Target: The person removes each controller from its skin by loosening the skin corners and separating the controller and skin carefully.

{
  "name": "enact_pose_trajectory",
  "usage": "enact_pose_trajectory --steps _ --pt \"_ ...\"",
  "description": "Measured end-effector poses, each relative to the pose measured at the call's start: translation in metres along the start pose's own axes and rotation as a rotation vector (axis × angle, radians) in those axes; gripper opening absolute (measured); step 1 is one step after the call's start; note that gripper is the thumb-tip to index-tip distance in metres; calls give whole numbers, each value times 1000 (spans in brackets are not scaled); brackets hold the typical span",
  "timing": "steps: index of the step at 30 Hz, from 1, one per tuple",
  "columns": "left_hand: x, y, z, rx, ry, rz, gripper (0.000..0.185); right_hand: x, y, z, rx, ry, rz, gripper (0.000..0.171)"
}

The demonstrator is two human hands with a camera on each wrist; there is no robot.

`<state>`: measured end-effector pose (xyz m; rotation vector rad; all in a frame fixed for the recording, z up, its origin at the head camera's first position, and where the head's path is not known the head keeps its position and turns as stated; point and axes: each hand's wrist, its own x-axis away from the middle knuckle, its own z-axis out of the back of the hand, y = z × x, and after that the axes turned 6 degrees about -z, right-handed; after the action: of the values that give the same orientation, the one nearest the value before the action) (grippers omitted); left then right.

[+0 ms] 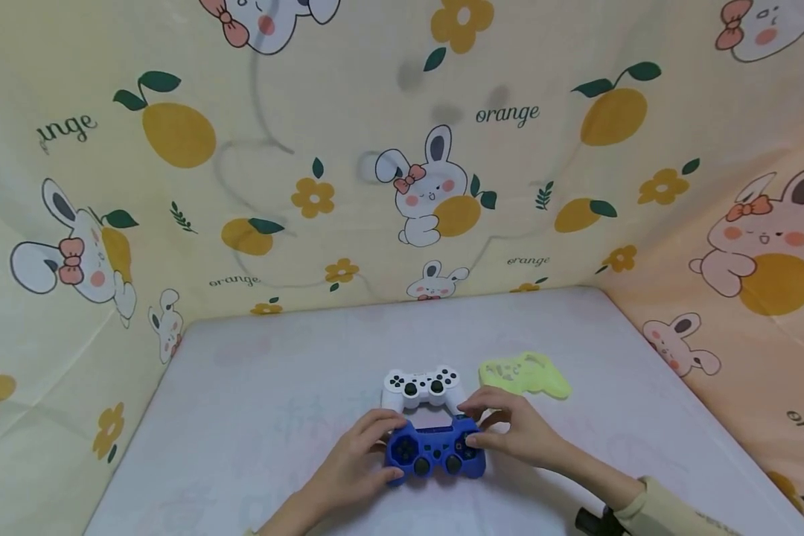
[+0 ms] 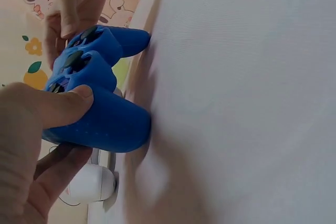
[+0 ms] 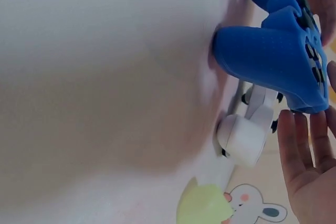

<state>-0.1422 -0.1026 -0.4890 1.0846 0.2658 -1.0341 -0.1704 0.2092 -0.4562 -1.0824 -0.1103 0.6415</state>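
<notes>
A game controller in a blue cover (image 1: 470,467) is tilted with its grips down close to the tabletop. My left hand (image 1: 351,463) holds its left side, the thumb on the front and the fingers behind, as the left wrist view shows. At the opposite side, my right hand (image 1: 519,433) pinches the upper right corner, thumb by the face buttons and fingertips (image 3: 300,124) at the shoulder edge. Just beyond lies a white game controller (image 1: 423,388), its grips partly hidden by the blue one.
A flat yellow-green controller cover (image 1: 543,376) lies behind the right hand. The white tabletop (image 1: 275,417) meets a printed cloth (image 1: 348,134) at the back and sides. By the right cuff is a black device (image 1: 599,521).
</notes>
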Motion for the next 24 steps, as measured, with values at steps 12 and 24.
enact_pose_trajectory --steps 12,24 --pt "-12 10 -16 -126 102 155 49 -3 -6 -8 103 -29 37 29" --pt "-19 11 -19 -36 8 336 43 -9 -18 -10 84 -20 29 19"
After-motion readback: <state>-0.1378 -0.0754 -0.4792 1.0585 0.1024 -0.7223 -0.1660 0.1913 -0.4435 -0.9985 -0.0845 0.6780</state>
